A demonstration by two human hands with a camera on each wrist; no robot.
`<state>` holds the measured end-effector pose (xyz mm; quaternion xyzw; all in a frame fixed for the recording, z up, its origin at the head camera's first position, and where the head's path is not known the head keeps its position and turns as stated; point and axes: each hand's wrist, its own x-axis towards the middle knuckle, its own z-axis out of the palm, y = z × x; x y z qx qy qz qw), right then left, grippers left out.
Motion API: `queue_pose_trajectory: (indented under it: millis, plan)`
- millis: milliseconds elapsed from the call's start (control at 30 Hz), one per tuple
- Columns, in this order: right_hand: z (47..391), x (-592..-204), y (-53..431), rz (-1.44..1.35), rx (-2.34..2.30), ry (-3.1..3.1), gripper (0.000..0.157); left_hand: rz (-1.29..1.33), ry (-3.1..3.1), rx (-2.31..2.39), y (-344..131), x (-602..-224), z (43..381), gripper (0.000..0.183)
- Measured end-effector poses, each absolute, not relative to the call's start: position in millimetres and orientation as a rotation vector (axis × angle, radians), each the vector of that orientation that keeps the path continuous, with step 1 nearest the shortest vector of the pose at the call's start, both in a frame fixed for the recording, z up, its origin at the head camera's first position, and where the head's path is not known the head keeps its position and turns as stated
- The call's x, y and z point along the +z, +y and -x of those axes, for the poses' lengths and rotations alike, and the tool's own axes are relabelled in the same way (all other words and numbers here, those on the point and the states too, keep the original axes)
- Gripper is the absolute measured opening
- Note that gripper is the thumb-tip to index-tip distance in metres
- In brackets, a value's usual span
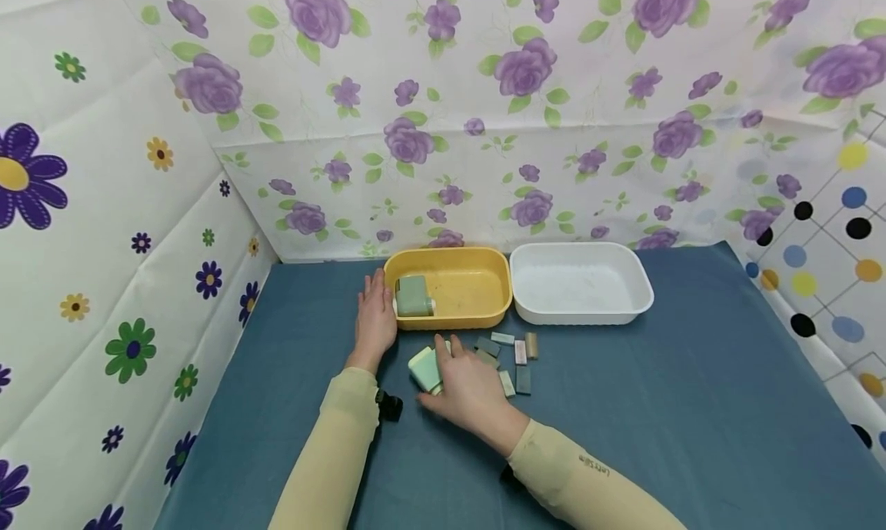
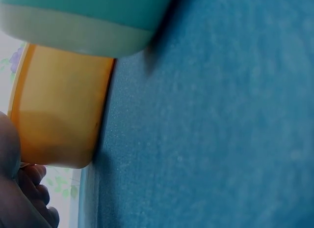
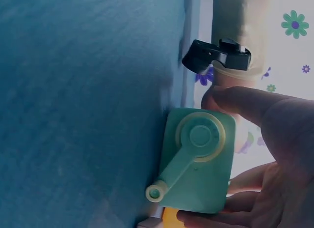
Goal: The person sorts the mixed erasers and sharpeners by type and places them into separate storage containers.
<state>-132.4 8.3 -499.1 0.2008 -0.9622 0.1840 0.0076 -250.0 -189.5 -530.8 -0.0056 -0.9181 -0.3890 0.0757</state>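
Note:
My right hand (image 1: 474, 384) grips a mint-green hand-crank pencil sharpener (image 1: 425, 369), its thumb along one side and fingers along the other. In the right wrist view the sharpener's crank arm (image 3: 176, 166) and round dial face the camera. My left hand (image 1: 375, 318) rests against the left end of the yellow basin (image 1: 477, 324), fingers fairly straight along the rim. Inside the basin, at its left, lies a second box-shaped item (image 1: 413, 295), duller green with pale ends. Beside and partly under my right hand are several small rectangular blocks (image 1: 523, 380) in grey, pink, tan and pale green.
To the right of the yellow basin, close alongside it, stands a white basin (image 1: 581, 320). A blue cloth (image 1: 692, 407) covers the table. Flowered sheets (image 1: 443, 168) hang behind and at the left, and a dotted sheet (image 1: 837, 284) at the right.

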Motion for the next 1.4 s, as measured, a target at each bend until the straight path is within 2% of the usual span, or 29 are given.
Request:
queue_pose_trajectory:
  millis: [433,1400]
  plan:
    - [131.5,-498.3,8.4,-0.783,0.558,-3.005,0.085,-0.006,-2.775,-1.161,-188.6,-529.1,249.5,0.055]
    - [134.8,-494.2,5.4,-0.959,0.627,-3.019,0.083,-0.019,-2.784,-1.145,-188.8,-526.4,249.2,0.055]
